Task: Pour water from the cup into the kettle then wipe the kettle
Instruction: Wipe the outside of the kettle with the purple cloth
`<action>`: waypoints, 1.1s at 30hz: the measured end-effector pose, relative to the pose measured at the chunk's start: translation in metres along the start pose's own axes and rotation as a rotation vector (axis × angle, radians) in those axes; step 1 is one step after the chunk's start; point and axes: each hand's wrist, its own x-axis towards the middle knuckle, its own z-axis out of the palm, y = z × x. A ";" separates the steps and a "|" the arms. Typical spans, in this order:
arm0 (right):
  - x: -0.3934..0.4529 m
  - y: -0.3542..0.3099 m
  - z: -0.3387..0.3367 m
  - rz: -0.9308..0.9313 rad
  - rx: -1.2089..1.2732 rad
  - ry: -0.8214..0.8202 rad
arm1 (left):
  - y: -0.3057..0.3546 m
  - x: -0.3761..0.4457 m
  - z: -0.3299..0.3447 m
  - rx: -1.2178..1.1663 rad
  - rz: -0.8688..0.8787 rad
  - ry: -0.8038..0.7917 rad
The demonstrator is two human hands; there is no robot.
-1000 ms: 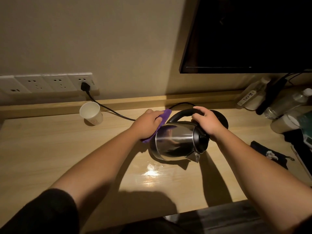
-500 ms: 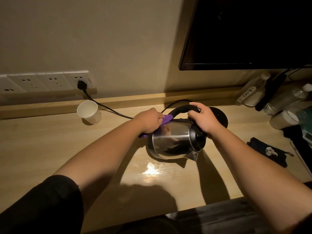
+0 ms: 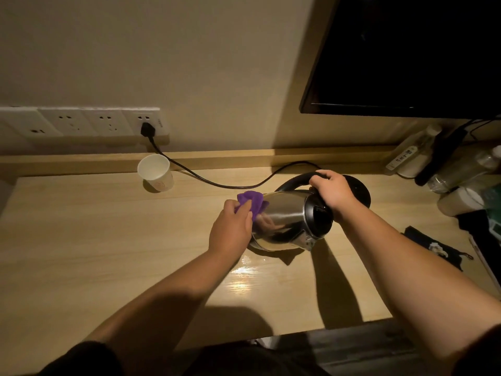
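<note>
The kettle (image 3: 284, 221) stands tilted on the desk (image 3: 108, 240), off its base; the right hand (image 3: 334, 194) grips its handle, the left hand (image 3: 233, 229) pinches a purple cloth (image 3: 250, 200) against the steel. Wiping looks underway; best keep the handle grip firm and press the cloth flat, sweeping round the body.

The kettle (image 3: 282, 221) had a polished metal body that reflected like a mirror, with a matt black plastic handle (image 3: 291, 181). The cloth (image 3: 250, 200) looked soft and purple. The surface (image 3: 108, 240) was pale wood, glossy. The cup (image 3: 156, 173) was white paper.
</note>
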 end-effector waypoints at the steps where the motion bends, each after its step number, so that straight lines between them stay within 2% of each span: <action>1: -0.001 0.000 0.000 0.018 0.022 0.013 | 0.000 -0.005 0.002 0.011 0.015 0.018; 6: -0.007 0.001 0.002 0.051 0.109 0.070 | -0.005 -0.031 0.008 0.116 0.128 0.106; 16: -0.011 0.003 0.002 0.144 0.182 0.149 | -0.015 -0.060 0.024 0.158 0.159 0.049; 23: -0.014 -0.003 0.010 0.199 0.181 0.191 | -0.021 -0.067 0.018 0.131 0.157 -0.090; 27: -0.018 -0.010 0.015 0.234 0.215 0.231 | -0.022 -0.065 0.019 0.289 0.266 -0.254; 33: -0.021 -0.013 0.023 0.239 0.239 0.273 | -0.027 -0.057 0.010 0.257 0.207 -0.263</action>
